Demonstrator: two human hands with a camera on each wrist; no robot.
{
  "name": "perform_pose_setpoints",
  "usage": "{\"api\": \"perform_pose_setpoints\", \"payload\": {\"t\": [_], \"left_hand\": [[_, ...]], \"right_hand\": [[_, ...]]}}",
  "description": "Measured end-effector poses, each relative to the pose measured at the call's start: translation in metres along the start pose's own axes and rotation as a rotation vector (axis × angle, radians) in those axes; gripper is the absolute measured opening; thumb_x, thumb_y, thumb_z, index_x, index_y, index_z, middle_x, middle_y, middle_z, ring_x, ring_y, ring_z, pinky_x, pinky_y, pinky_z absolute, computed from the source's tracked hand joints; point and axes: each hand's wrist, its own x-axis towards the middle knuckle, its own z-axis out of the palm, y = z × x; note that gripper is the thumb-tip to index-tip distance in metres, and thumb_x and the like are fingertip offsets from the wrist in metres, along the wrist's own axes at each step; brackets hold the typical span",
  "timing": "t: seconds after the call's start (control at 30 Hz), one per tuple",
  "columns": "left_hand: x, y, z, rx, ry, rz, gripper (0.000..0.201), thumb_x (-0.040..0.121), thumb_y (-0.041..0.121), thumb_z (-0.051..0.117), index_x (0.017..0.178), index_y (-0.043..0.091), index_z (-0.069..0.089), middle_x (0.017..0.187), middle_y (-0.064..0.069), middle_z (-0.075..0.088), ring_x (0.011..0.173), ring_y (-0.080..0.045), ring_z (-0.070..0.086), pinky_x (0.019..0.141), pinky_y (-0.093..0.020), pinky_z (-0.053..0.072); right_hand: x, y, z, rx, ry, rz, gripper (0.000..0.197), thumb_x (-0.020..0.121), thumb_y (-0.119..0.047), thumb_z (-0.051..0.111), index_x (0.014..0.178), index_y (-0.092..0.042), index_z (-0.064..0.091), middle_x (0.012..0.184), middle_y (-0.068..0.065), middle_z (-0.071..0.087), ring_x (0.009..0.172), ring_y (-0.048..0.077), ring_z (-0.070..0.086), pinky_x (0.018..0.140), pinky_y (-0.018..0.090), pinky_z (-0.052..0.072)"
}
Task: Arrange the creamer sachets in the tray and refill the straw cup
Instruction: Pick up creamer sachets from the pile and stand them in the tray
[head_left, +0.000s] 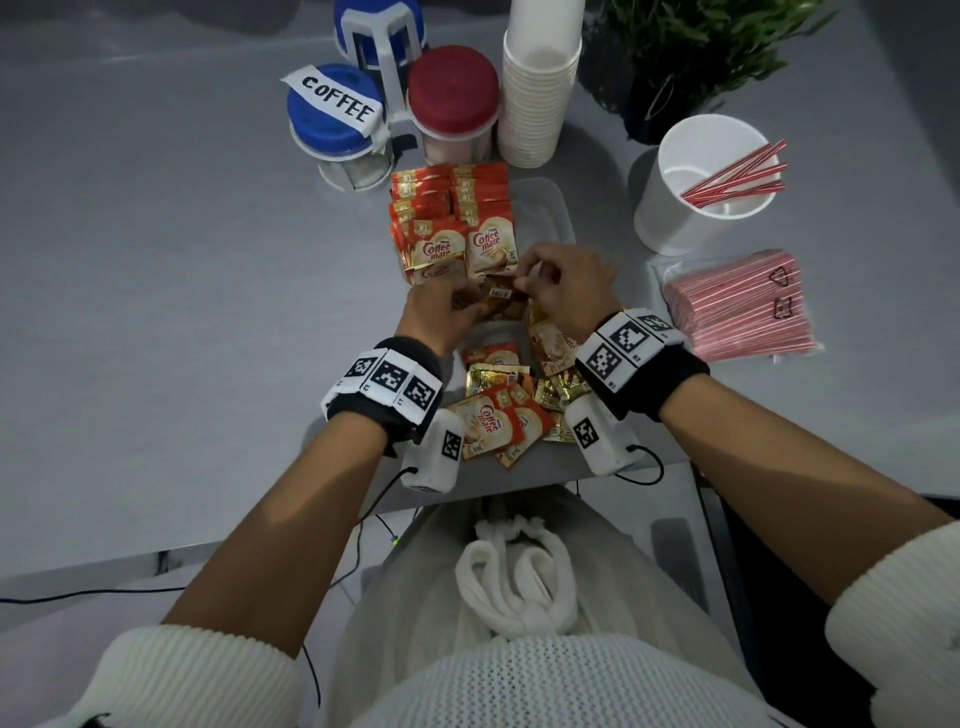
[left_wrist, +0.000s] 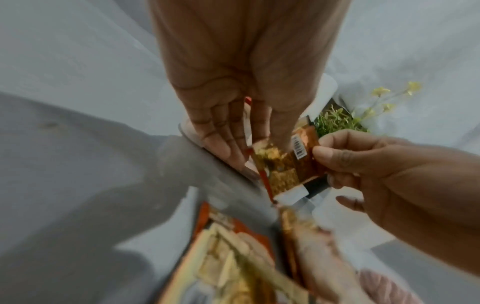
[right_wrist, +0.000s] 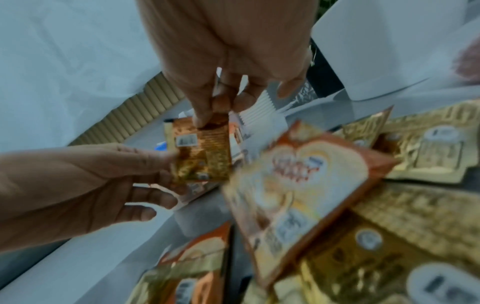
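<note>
Above the tabletop (head_left: 156, 260), a person's left hand (head_left: 441, 312) and right hand (head_left: 566, 286) both pinch one creamer sachet (head_left: 136, 296) near the half-filled tray (head_left: 545, 208), where a careless drop could topple the rows already standing there.

Head view: both hands cover the near end of the tray (head_left: 550, 208); left hand (head_left: 441, 312) fingertips hidden under its own knuckles. Far blue jar (head_left: 376, 26) and cup stack (head_left: 540, 78) cut by top edge. Wrist views: loose sachets (right_wrist: 298, 185) smeared, print unreadable. Straw packet (head_left: 740, 306) markings too small to read.
</note>
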Motion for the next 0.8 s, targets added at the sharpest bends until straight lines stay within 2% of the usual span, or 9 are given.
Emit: {"api": "perform_pose_setpoints", "payload": {"t": [0.07,0.17,0.3,0.37,0.5,0.6,0.67,0.73,0.8], "left_hand": [[0.001,0.003,-0.002,-0.147,0.012,-0.049,0.035,0.097,0.032,0.043,0.109,0.006,0.063,0.096,-0.008,0.061,0.095,-0.024,0.058,0.069,-0.019,0.034],[0.004,0.01,-0.003,-0.508,0.004,-0.205,0.046,0.101,0.038,0.023,0.104,0.01,0.06,0.08,-0.011,0.061,0.068,-0.022,0.06,0.063,-0.029,0.046],[0.005,0.019,-0.001,-0.715,-0.108,-0.193,0.022,0.097,0.019,0.043,0.111,0.005,0.053,0.081,-0.008,0.06,0.056,-0.009,0.062,0.05,-0.017,0.052],[0.007,0.019,0.001,-0.715,-0.085,-0.158,0.031,0.09,0.001,0.054,0.12,0.001,0.048,0.088,-0.004,0.059,0.069,-0.009,0.062,0.059,-0.018,0.054],[0.01,0.022,0.005,-0.612,-0.05,-0.086,0.048,0.083,-0.007,0.059,0.127,-0.003,0.041,0.105,-0.012,0.055,0.095,-0.021,0.055,0.077,-0.028,0.052],[0.01,0.024,0.007,-0.564,-0.089,-0.046,0.04,0.082,-0.007,0.06,0.119,-0.007,0.046,0.101,-0.012,0.057,0.089,-0.02,0.057,0.074,-0.023,0.051],[0.01,0.024,0.007,-0.535,-0.141,-0.027,0.029,0.081,-0.007,0.061,0.108,-0.003,0.052,0.093,-0.011,0.059,0.082,-0.02,0.058,0.071,-0.023,0.051],[0.01,0.024,0.005,-0.501,-0.187,-0.019,0.019,0.08,-0.005,0.064,0.088,0.009,0.054,0.082,-0.005,0.059,0.074,-0.019,0.059,0.062,-0.021,0.052],[0.01,0.023,0.005,-0.483,-0.202,-0.026,0.019,0.079,-0.004,0.066,0.084,0.011,0.054,0.079,-0.002,0.059,0.069,-0.014,0.059,0.055,-0.015,0.051]], "right_hand": [[0.0,0.003,-0.005,0.092,0.035,-0.078,0.006,0.08,-0.018,0.065,0.078,-0.022,0.061,0.058,-0.017,0.048,0.064,0.007,0.048,0.086,0.047,0.042],[-0.004,0.004,-0.014,0.23,0.037,-0.13,0.009,0.081,-0.011,0.063,0.08,-0.019,0.06,0.068,-0.007,0.061,0.068,0.012,0.058,0.079,0.037,0.047],[-0.012,0.012,-0.02,0.317,-0.049,-0.156,0.006,0.079,-0.001,0.065,0.085,-0.003,0.065,0.08,0.005,0.067,0.068,-0.005,0.063,0.072,0.015,0.049],[-0.014,0.02,-0.019,0.318,-0.104,-0.107,0.009,0.08,0.002,0.063,0.088,0.0,0.067,0.086,0.007,0.068,0.069,-0.013,0.061,0.072,0.007,0.047],[-0.017,0.028,-0.019,0.429,-0.118,0.022,0.012,0.082,0.001,0.062,0.093,-0.002,0.066,0.083,0.009,0.068,0.064,-0.005,0.062,0.071,0.017,0.05],[-0.014,0.027,-0.02,0.491,-0.1,0.107,0.021,0.082,-0.002,0.064,0.101,-0.01,0.058,0.066,-0.003,0.065,0.054,0.0,0.06,0.063,0.025,0.051],[-0.013,0.024,-0.022,0.499,-0.089,0.124,0.023,0.082,-0.002,0.063,0.103,-0.01,0.057,0.057,-0.009,0.063,0.049,-0.003,0.058,0.059,0.02,0.049],[-0.013,0.02,-0.026,0.439,-0.059,0.116,0.021,0.083,-0.002,0.063,0.104,-0.004,0.06,0.066,-0.005,0.065,0.051,-0.006,0.057,0.057,0.01,0.046],[-0.013,0.018,-0.031,0.296,-0.025,0.075,0.021,0.083,-0.003,0.063,0.104,-0.003,0.062,0.084,0.004,0.065,0.061,-0.003,0.056,0.057,0.001,0.042]]}}
